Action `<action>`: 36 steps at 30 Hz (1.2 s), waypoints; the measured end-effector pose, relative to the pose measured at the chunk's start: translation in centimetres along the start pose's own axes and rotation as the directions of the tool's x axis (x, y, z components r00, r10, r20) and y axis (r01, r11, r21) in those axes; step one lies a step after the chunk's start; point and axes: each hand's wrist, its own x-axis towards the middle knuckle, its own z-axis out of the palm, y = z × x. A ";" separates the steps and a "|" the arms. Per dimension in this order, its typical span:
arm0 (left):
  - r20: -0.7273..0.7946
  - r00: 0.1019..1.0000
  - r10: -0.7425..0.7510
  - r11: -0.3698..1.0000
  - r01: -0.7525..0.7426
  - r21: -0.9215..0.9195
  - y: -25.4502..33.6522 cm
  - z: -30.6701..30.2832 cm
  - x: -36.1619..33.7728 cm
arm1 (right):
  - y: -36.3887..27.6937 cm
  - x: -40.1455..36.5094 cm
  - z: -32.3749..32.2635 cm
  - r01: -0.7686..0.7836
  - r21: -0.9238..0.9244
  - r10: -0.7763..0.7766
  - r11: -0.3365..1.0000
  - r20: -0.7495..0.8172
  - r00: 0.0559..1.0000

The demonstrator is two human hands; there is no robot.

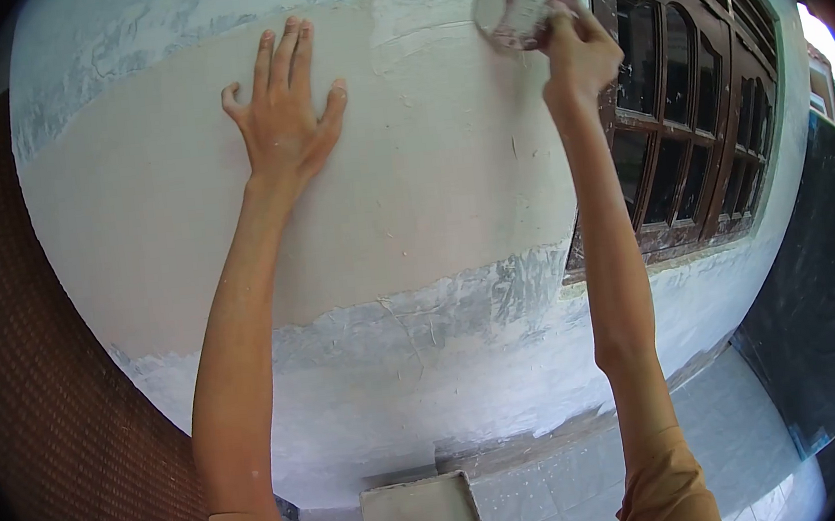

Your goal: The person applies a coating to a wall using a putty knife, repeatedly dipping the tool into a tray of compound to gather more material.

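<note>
My left hand [285,112] lies against the wall, fingers stretched out and thumb apart, with nothing in it. Under it is a broad beige, smooth-looking coat [410,181] on the plastered wall [387,364]. Up at the right, near the window frame, my right hand [581,56] is closed on the edge of a round pale disc [512,10] with reddish marks, somewhat blurred. The disc overlaps the upper right part of the coat in this view; its kind does not show clearly.
A brown wooden window [677,85] with dark panes stands right of my right arm. A rectangular tray [422,517] with pale material inside sits low in front of me. Woven matting [61,415] runs along the left; a dark panel [813,293] stands at the right above grey tiles [561,493].
</note>
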 end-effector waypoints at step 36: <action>-0.026 0.999 0.022 0.996 -0.020 0.082 -0.1 0.3 0.1 | 1.1 -1.2 -1.5 0.022 -0.116 0.004 0.993 0.223 0.975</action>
